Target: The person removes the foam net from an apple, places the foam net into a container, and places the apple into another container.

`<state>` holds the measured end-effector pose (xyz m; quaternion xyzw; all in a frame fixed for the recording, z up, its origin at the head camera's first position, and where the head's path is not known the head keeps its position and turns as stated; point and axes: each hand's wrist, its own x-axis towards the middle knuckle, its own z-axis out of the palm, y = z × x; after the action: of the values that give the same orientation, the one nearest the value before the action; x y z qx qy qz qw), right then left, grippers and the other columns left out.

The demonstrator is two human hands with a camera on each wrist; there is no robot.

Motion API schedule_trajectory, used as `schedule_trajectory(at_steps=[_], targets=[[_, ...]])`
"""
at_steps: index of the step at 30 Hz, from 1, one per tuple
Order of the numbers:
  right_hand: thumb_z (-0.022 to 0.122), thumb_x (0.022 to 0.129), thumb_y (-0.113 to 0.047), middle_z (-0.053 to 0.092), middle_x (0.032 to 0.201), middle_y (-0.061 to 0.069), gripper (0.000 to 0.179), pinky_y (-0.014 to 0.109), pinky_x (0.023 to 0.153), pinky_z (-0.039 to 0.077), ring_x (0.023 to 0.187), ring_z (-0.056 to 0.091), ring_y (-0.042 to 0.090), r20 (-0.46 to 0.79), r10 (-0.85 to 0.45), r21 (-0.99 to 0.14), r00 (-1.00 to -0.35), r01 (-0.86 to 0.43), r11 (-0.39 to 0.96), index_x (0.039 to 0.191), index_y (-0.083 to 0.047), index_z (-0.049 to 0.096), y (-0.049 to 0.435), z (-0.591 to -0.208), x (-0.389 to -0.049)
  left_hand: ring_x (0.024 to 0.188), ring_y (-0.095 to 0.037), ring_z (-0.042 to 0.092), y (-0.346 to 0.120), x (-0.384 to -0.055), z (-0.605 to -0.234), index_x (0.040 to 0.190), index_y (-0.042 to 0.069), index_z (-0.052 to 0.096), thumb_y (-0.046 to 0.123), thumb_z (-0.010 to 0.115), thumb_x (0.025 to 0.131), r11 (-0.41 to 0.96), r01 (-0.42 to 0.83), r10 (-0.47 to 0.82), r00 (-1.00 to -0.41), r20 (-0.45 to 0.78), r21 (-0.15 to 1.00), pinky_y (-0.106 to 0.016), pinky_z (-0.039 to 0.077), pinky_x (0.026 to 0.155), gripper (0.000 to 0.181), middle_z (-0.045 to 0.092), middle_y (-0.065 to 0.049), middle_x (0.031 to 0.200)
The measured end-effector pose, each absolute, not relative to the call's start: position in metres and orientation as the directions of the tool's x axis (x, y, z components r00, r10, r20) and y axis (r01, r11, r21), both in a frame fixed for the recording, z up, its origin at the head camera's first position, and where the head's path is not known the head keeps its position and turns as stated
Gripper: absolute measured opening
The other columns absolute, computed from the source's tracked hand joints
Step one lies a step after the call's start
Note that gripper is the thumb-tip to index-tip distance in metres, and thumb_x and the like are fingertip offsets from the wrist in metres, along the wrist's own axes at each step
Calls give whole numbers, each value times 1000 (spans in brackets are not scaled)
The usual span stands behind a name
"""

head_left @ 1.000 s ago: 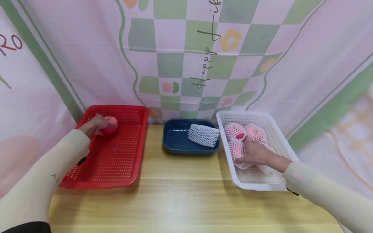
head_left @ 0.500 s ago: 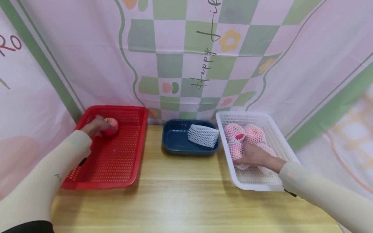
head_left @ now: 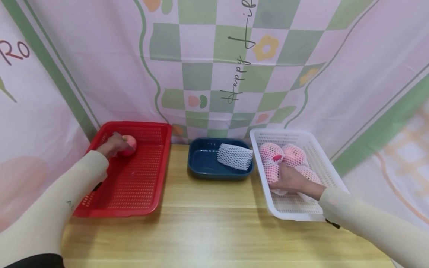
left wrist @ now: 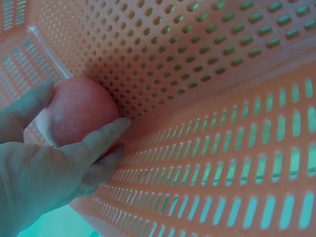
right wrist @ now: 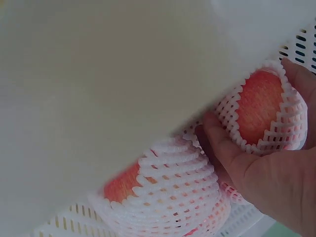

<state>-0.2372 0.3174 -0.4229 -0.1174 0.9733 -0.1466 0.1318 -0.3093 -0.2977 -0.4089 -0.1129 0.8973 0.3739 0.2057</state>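
In the far left corner of the red basket (head_left: pixel 152 182), my left hand (head_left: pixel 115 144) holds a bare red apple (head_left: pixel 130 144). The left wrist view has the thumb on one side of that apple (left wrist: pixel 81 111) and the fingers along the other, close to the perforated wall. My right hand (head_left: pixel 293 178) is in the white basket (head_left: pixel 279 213), its thumb and fingers around an apple in a white foam net (head_left: pixel 272 172). Red skin shows through the net's opening on this apple (right wrist: pixel 261 106) in the right wrist view. Several other netted apples (head_left: pixel 294 155) lie beside the hand.
Between the baskets stands a dark blue tray (head_left: pixel 202 173) with an empty white foam net (head_left: pixel 234 156) at its right end. All three containers rest on a wooden table (head_left: pixel 207 227). A patterned cloth (head_left: pixel 197 76) hangs right behind them.
My right hand has shifted slightly to the left, and more of the netted apple behind it shows. The left hand stays at the bare apple in the red basket.
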Motion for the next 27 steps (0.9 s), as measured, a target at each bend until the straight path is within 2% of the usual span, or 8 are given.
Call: schedule_trajectory(at_steps=[4,9,17,24,27], targets=[[90,77,-38,60,82,13,98,35,59,57,69,62,23,-217,-255,-323,-942,-177,930,131,27,40,316,-422,-236,119,-45,42,-296,-306,-406,150,-23,10,17,66,98,709,-339,-52,-900,-434,619,-60,46,110,86,38,-33,128],[90,76,-39,59,81,13,88,34,54,54,66,61,23,-184,-229,-338,-956,-157,928,123,21,46,317,-424,-232,115,-44,43,-293,-305,-405,150,-23,12,16,67,98,724,-336,-64,-903,-426,603,-58,49,105,86,39,-32,126],[91,76,-44,65,84,15,110,34,54,55,64,63,22,-172,-202,-368,-964,-128,921,143,23,34,321,-418,-226,114,-43,41,-290,-302,-399,149,-25,12,15,69,97,719,-312,-48,-914,-404,621,-58,48,105,87,37,-33,126],[91,78,-45,65,80,11,113,34,54,55,61,62,19,-210,-215,-391,-954,-120,913,145,24,33,324,-406,-225,121,-46,42,-291,-298,-394,145,-25,17,15,69,95,745,-283,-68,-933,-353,604,-62,44,113,83,39,-34,126],[91,78,-45,66,83,13,112,33,56,56,64,63,20,-220,-225,-381,-949,-129,916,144,25,35,326,-398,-225,118,-45,42,-293,-299,-394,141,-23,22,15,69,96,753,-271,-78,-941,-328,600,-61,45,110,76,40,-32,122]])
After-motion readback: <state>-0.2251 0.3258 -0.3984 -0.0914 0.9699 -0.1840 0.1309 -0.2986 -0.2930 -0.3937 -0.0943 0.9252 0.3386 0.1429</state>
